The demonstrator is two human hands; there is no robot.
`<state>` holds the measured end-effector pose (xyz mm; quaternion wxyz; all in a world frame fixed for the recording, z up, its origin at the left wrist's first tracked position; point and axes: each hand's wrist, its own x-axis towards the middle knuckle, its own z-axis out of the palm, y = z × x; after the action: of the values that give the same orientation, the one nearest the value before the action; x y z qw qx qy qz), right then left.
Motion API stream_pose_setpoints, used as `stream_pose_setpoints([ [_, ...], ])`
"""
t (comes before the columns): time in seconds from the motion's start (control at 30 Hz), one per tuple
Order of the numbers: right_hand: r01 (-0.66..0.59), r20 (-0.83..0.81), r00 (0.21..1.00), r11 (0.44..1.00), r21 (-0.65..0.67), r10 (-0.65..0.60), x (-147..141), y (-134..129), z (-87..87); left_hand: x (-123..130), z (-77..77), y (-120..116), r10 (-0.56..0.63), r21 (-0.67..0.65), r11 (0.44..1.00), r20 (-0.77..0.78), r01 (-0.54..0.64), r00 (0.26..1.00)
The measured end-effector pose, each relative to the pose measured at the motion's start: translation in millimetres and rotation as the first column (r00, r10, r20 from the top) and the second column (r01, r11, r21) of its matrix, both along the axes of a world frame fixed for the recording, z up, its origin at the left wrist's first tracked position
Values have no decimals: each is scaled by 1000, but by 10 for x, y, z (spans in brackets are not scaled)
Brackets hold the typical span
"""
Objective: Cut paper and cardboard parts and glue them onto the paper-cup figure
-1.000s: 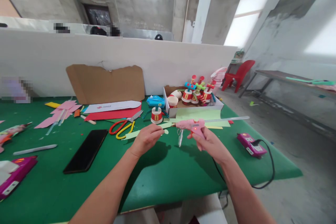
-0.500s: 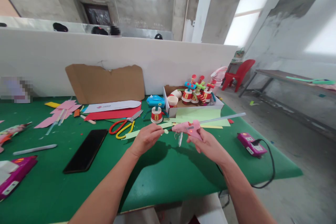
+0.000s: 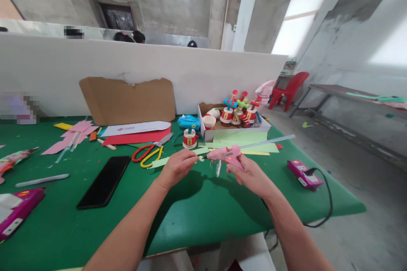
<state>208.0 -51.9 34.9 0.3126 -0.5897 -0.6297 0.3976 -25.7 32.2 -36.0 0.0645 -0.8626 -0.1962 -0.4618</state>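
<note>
My right hand point(image 3: 249, 171) is closed around the handle of a pink hot glue gun point(image 3: 225, 155), its small light glowing and a long clear glue stick point(image 3: 270, 140) poking out the back. The nozzle points left, at a small pale green paper piece point(image 3: 201, 159) that my left hand point(image 3: 180, 166) pinches at the fingertips. Nozzle and paper look to be at or very near touching. Behind my left hand stands a red-and-white paper cup point(image 3: 190, 139) with dark green coiled arms. Scissors point(image 3: 151, 151) with red and yellow handles lie to the left, beside a pale green paper strip point(image 3: 160, 162).
A white box point(image 3: 208, 135) at the back holds several decorated cups. A black phone point(image 3: 104, 182), a purple power strip point(image 3: 305, 174) with a plugged-in cord, pink paper scraps point(image 3: 74, 133) and red paper point(image 3: 136, 137) lie on the green table point(image 3: 190, 224).
The glue gun has shifted slightly left, its nozzle closer to the green paper piece. The glue stick's tail has moved left with it. My left hand stays almost still.
</note>
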Motion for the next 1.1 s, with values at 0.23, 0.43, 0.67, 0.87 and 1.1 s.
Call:
stream_pose_setpoints([
  [0.23,-8,10,1000,1000,10,8,-2,9,5,4,32,-13,-1,6,1000,5,1,1000],
  [0.43,-8,20,1000,1000,9,7,4,9,-17,10,33,-15,10,10,1000,0,-10,1000],
  [0.67,-17,-2,1000,1000,16,17,-11,27,-4,6,24,-10,12,-1,1000,-8,-12,1000],
  [0.87,-24,17,1000,1000,18,24,7,17,-11,-1,-3,2,10,1,1000,-6,-10,1000],
  [1.1,-12,10,1000,1000,21,11,-8,33,-6,4,10,-10,5,-8,1000,7,-5,1000],
])
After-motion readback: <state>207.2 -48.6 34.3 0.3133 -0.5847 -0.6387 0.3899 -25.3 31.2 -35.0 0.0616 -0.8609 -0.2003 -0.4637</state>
